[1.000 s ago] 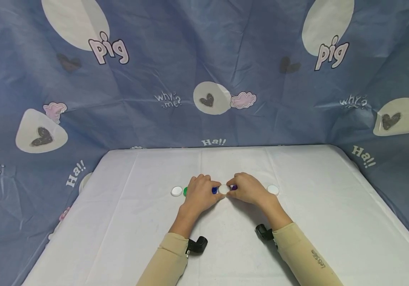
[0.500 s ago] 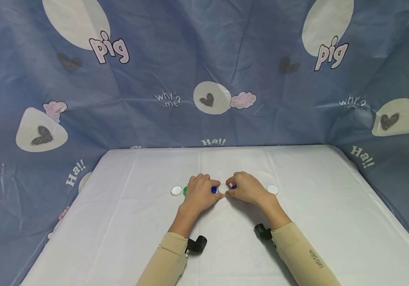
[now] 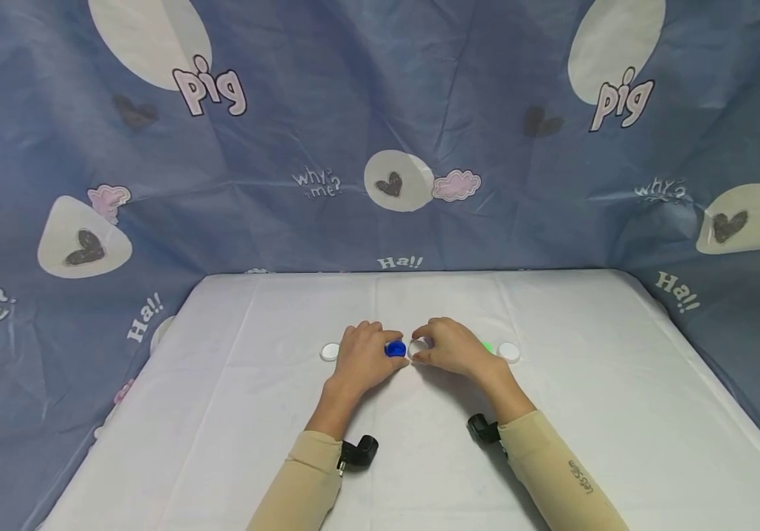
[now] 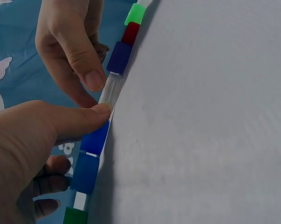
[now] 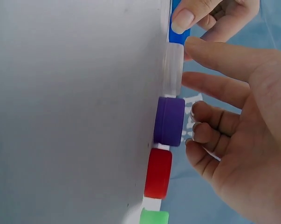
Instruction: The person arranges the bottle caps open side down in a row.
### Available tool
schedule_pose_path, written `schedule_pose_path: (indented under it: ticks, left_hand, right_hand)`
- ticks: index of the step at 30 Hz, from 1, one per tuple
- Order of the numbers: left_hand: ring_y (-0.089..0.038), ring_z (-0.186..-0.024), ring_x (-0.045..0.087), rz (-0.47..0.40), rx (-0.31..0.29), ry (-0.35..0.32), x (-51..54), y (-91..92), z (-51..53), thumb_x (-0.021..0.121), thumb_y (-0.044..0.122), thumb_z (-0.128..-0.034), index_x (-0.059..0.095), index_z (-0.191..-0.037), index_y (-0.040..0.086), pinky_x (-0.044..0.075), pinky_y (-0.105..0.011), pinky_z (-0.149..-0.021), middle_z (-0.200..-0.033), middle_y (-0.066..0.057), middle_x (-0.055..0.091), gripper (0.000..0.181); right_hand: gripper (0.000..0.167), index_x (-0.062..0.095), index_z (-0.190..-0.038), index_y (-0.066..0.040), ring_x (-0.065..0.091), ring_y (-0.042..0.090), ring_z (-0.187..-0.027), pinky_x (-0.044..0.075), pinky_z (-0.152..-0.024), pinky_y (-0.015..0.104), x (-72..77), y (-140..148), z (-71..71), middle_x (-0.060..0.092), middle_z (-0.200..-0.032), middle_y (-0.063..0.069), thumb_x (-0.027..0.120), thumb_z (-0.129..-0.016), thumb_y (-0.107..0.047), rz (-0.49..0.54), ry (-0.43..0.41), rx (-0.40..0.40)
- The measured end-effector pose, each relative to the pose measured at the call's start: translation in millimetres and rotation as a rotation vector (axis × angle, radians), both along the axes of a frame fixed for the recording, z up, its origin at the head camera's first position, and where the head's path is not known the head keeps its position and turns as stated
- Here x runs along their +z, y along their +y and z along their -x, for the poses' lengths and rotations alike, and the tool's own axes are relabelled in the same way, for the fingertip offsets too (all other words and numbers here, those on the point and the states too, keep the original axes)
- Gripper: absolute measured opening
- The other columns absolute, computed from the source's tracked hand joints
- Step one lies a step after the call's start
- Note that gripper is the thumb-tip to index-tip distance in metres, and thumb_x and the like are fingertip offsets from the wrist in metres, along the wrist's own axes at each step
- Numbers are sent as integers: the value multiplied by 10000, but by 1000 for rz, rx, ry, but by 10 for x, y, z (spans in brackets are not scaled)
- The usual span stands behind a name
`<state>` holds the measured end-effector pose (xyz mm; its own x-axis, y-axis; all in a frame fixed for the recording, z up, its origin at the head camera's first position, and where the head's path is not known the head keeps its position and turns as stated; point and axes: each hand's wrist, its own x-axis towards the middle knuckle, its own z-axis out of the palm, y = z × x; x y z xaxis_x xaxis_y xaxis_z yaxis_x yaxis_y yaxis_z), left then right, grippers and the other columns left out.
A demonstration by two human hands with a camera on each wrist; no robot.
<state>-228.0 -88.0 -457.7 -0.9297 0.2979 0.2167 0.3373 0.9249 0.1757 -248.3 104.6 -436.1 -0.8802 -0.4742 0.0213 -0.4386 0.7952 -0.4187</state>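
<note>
Since a second ago I see the left hand has drawn back leftward from the clear cap, uncovering more of the blue cap beside it. My left thumb and a finger now pinch that blue cap by its edge, while the right hand pinches the clear cap just to its right. Both lie flat on the white-covered bench, part of one row. Rightward from the clear one, the right wrist view gives me a purple cap, a red cap and a light green cap; leftward, under my left palm, come a second blue cap and a dark green cap. A white cap lies at the row's left end, another white cap at its right. Behind the bench hangs a blue printed backdrop.
</note>
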Motion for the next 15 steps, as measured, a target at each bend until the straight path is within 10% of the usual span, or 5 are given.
schedule_pose_path:
  ticks: [15]
  left_hand:
    - [-151,-781,486,-1,22,-9,1,-121,-19,773,504,-808,742,-1178,285,362,-332,-754,-883,44,633,431]
  right_hand:
    - [345,759,-1128,-130,573,131,-814,499,-814,360,-35,-185,47,680,-936,11,786,-812,-267,12,4,41]
